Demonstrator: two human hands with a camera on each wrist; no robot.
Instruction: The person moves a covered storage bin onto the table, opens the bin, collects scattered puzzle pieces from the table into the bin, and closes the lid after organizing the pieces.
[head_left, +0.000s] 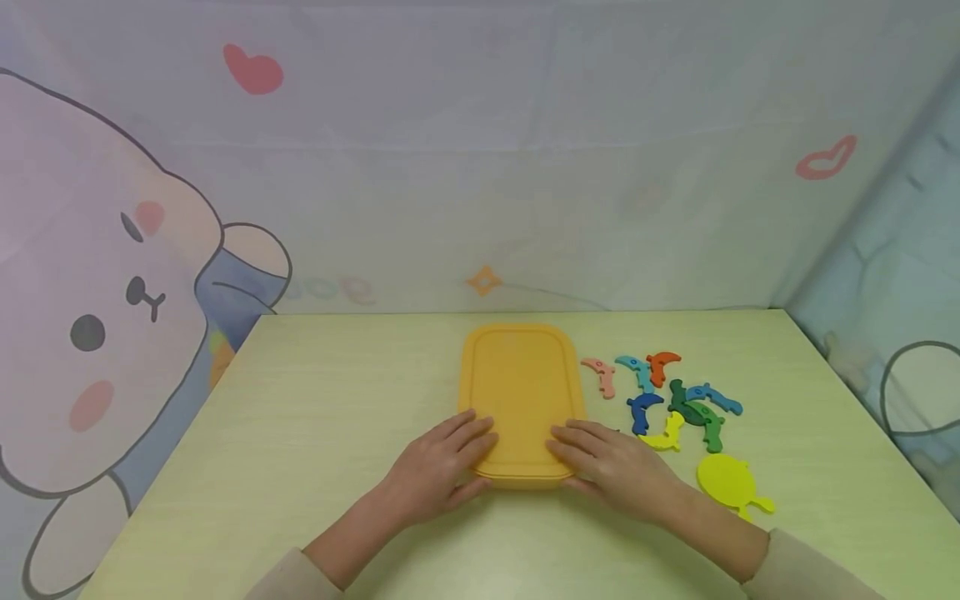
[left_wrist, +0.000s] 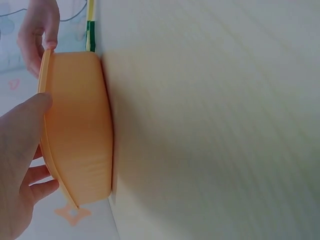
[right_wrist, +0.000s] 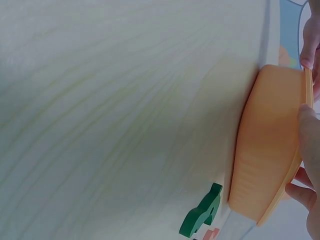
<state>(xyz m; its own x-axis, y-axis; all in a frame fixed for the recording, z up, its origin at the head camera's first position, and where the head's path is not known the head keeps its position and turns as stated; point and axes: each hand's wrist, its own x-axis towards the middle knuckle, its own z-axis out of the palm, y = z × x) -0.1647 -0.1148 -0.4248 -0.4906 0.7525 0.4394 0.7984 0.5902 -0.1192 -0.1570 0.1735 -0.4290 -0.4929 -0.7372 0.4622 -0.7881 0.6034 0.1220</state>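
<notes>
Through the head view I monitor an orange lidded container (head_left: 522, 383), seated flat on the wood-grain table (head_left: 330, 392) with its long axis pointing away from the wearer. The lid is in place. The left hand (head_left: 442, 468) grasps the container's near-left corner: fingers over the lid, thumb against the edge at the near end. The right hand (head_left: 628, 467) grasps the near-right corner in the same manner. On both wrist views I read each thumb bearing on the lid rim and the container's smooth side wall standing on the table. To the right of the container I locate a group of small flat pieces with curved ends: pink (head_left: 604, 379) closest to it, then light blue, orange-red and dark blue; farther right, dark green, medium blue and green pieces lie bunched together, with a yellow curved piece (head_left: 670, 432) at their near side. A bright-yellow disc-bodied piece (head_left: 726, 481) with stubby projections lies nearer the wearer, beside the right forearm. Behind the table I note a pale cloth backdrop (head_left: 637, 208) printed with hearts and, at left, a large cartoon animal.
</notes>
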